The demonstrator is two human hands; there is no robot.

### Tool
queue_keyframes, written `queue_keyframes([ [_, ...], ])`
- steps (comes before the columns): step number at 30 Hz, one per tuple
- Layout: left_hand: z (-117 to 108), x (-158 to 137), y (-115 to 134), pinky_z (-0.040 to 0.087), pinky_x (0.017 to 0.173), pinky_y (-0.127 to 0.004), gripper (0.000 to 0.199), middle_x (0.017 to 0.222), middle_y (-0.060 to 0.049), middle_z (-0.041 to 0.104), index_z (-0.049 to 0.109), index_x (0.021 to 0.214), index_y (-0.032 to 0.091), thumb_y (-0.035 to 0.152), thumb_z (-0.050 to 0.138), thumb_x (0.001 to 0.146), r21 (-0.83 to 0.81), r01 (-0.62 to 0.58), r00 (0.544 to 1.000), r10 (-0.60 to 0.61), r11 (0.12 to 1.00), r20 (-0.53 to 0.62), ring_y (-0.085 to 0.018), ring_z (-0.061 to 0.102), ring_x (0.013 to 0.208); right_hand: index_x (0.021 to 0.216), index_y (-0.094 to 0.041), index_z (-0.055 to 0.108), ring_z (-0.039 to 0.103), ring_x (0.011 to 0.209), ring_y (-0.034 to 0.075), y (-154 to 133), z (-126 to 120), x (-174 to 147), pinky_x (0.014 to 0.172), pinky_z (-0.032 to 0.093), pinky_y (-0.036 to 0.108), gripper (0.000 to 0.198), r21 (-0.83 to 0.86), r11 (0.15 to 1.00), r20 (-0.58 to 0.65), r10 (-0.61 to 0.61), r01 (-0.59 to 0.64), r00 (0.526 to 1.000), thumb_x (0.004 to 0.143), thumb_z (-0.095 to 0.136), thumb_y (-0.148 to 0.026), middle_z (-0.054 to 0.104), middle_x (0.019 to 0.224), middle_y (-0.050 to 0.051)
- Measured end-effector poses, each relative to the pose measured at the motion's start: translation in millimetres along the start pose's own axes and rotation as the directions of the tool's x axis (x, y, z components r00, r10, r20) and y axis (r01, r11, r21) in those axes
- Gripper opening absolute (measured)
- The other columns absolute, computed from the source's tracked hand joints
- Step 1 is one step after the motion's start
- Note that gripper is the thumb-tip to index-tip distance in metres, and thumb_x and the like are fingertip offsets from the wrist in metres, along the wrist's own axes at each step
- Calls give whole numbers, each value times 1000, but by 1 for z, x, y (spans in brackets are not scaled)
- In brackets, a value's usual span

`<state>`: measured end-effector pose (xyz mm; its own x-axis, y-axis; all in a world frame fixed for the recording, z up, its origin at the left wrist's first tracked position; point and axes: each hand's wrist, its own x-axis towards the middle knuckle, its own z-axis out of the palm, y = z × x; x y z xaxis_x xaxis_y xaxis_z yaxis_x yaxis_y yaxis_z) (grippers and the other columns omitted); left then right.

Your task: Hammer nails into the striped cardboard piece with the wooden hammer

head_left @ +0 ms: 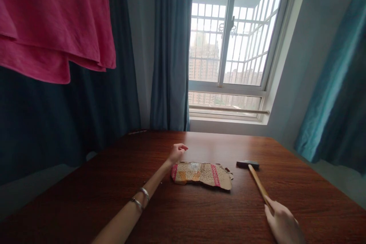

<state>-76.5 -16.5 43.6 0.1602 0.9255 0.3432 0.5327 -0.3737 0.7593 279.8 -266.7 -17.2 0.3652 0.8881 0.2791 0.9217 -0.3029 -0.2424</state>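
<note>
My right hand (281,219) is wrapped round the wooden handle of a hammer (260,185), near its end. The hammer's dark head is at the far end, at or just above the table. My left hand (177,152) is just past the back left corner of a piece of cardboard (187,177), its fingers curled in. Anything between those fingers is too small to make out. The cardboard is torn at its edges and printed with dots, pink bands and orange patches. A few thin dark upright pieces, perhaps nails, show near its back edge.
All this is on a dark reddish-brown wooden table (148,221). Tiny specks lie left of the cardboard. A barred window (225,45) and blue curtains (173,53) are behind. A pink cloth (57,23) hangs at upper left.
</note>
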Motion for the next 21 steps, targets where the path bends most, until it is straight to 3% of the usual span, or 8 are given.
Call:
queue_keyframes([
  [2,-30,3,-6,43,65,-23,24,73,-6,67,68,73,13,16,47,62,192,-6,994,-16,981,112,-16,59,70,104,-16,61,60,95,24,-1,-1,0,75,47,31,37,15,1000,8,-4,4,1000,82,33,-26,67,98,12],
  [4,-59,0,-14,42,61,-22,17,67,-6,66,67,65,13,14,52,57,368,24,971,-109,929,212,-17,59,66,105,-15,60,61,92,23,-1,-1,0,75,47,30,38,29,1000,19,-2,1,1000,82,31,-26,67,97,12],
  [9,-109,-22,-30,39,47,-22,7,47,-3,58,62,55,13,15,59,49,603,154,856,-410,783,313,-16,55,47,107,-15,59,58,99,25,0,-1,1,75,47,32,40,19,1000,38,2,-3,999,81,32,-27,65,103,13],
  [16,-113,-46,-40,37,43,-22,7,46,-3,57,59,51,14,15,58,45,686,152,813,-485,712,323,-16,53,44,108,-15,59,59,97,26,4,3,0,76,47,34,40,35,999,25,4,-5,1000,80,33,-28,66,102,13],
  [21,-104,-51,-45,35,41,-22,5,44,-2,54,58,51,13,14,55,46,684,160,832,-470,712,295,-14,50,41,105,-15,58,60,92,23,3,3,0,79,45,34,37,58,998,22,-22,20,1000,81,32,-26,66,97,12],
])
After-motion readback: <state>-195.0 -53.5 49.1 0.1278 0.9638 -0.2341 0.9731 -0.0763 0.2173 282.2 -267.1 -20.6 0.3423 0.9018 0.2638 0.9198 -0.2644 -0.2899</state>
